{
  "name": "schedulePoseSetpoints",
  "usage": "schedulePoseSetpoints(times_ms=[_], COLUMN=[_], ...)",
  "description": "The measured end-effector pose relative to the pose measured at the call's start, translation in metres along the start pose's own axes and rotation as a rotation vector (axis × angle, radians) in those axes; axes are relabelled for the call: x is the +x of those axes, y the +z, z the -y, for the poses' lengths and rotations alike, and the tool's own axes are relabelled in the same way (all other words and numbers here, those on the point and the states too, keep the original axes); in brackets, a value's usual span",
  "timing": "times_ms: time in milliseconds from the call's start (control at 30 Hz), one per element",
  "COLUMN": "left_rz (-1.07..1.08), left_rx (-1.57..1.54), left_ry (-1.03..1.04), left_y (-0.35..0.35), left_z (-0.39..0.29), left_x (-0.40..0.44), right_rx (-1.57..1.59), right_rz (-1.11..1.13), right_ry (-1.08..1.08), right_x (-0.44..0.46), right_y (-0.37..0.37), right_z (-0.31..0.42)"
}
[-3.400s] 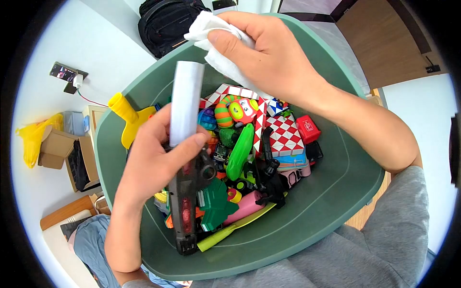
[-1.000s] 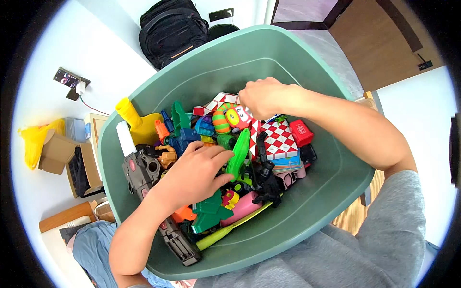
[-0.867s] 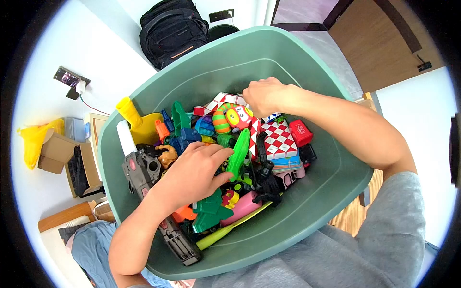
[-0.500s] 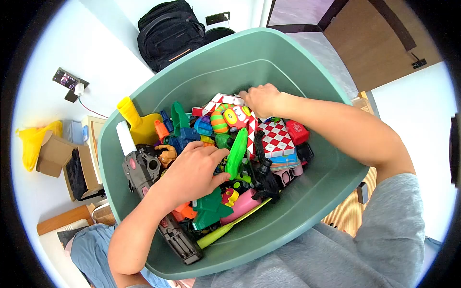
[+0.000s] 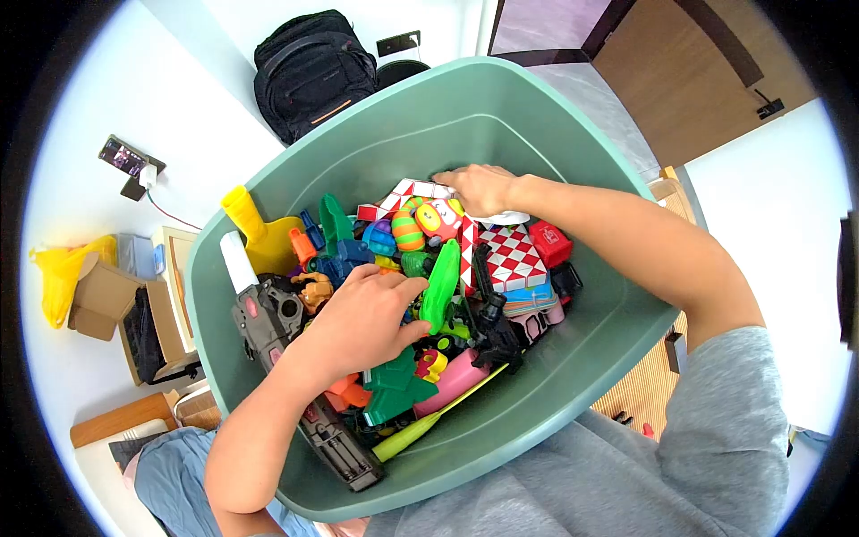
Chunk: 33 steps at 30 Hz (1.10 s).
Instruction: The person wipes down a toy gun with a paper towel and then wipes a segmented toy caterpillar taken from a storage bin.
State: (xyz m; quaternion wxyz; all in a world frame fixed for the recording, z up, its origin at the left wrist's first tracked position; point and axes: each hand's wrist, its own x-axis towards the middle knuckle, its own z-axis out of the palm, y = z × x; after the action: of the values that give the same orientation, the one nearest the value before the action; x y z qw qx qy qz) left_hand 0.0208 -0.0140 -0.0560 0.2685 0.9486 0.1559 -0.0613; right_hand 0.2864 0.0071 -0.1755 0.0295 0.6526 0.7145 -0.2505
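A big green plastic bin [image 5: 573, 116] holds a heap of toys. My left hand [image 5: 371, 313] is over the middle of the heap, its thumb and fingers curled against a bright green pod-shaped toy [image 5: 440, 286]. At the far side, my right hand [image 5: 483, 190] reaches down with fingers stretched out beside a red-and-white snake puzzle [image 5: 407, 192]; its fingertips are partly hidden. Below that palm a bit of something white [image 5: 506, 217] shows. A striped toy with a red-and-yellow face [image 5: 440, 219] and a red-and-white checkered block [image 5: 512, 259] lie between and near my hands.
A dark grey toy gun [image 5: 335, 447] and a yellow toy shovel [image 5: 268, 242] lean along the bin's left side. Outside are a black backpack [image 5: 313, 76], a cardboard box [image 5: 103, 286], a phone [image 5: 123, 157] at the wall and a brown door [image 5: 707, 80].
My right hand has flattened, shifting slightly left and down, and a white piece now shows beneath it. My left hand stays by the green toy. The view shifted slightly.
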Motion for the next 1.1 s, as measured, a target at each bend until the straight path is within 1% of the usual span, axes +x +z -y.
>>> schedulePoseSetpoints(times_ms=[67,133,167,233,367,433,467,533,600,667,700,733,800,833,933,1000,1067,1100], left_rz=[0.030,0.040,0.038,0.025,0.032,0.044,0.044,0.043,0.041,0.036,0.028,0.019,0.036,0.053,0.036,0.014,0.002,0.001], left_rx=[-0.003,-0.001,-0.001,-0.003,0.014,-0.003,-0.003,0.003,0.008,0.014,0.012,0.009,0.010,0.011,0.027,0.033,0.028,0.023], left_ry=[-0.011,-0.011,-0.012,-0.001,-0.014,-0.029,-0.031,-0.020,-0.015,-0.007,-0.003,0.001,-0.013,-0.028,-0.020,-0.010,-0.005,-0.006], left_y=[-0.001,-0.001,0.000,0.001,0.001,0.000,0.000,0.001,0.000,0.001,0.002,0.002,0.000,-0.001,0.000,0.004,0.006,0.007], left_z=[0.000,0.000,0.001,0.001,0.001,0.000,0.001,0.001,0.001,0.001,0.001,0.001,0.000,-0.001,-0.002,0.000,0.003,0.004], left_x=[0.000,0.000,0.000,-0.001,-0.002,-0.002,-0.002,-0.002,-0.002,-0.001,-0.002,-0.002,0.000,0.000,0.000,-0.001,-0.001,-0.001], right_rx=[0.018,-0.095,-0.096,-0.197,-0.198,-0.100,-0.099,0.070,0.069,0.076,0.004,0.003,-0.279,-0.339,-0.402,-0.363,-0.275,-0.303], right_rz=[-0.047,-0.036,-0.037,0.050,0.072,0.006,0.007,0.018,0.025,-0.053,-0.025,-0.026,0.009,-0.031,-0.036,-0.087,-0.184,-0.160], right_ry=[-0.040,-0.116,-0.117,-0.251,-0.245,-0.299,-0.300,-0.241,-0.224,-0.323,-0.389,-0.389,-0.334,-0.356,-0.415,-0.459,-0.514,-0.491], right_x=[-0.007,-0.015,-0.016,-0.015,-0.008,-0.008,-0.007,-0.006,-0.013,-0.019,-0.020,-0.020,-0.021,-0.021,-0.025,-0.021,-0.016,-0.009], right_y=[-0.010,-0.022,-0.025,-0.027,-0.034,-0.041,-0.042,-0.041,-0.035,-0.031,-0.031,-0.029,-0.024,-0.019,-0.006,0.006,0.004,0.001], right_z=[0.011,0.023,0.027,0.031,0.035,0.036,0.038,0.046,0.053,0.058,0.057,0.059,0.065,0.067,0.069,0.064,0.066,0.070])
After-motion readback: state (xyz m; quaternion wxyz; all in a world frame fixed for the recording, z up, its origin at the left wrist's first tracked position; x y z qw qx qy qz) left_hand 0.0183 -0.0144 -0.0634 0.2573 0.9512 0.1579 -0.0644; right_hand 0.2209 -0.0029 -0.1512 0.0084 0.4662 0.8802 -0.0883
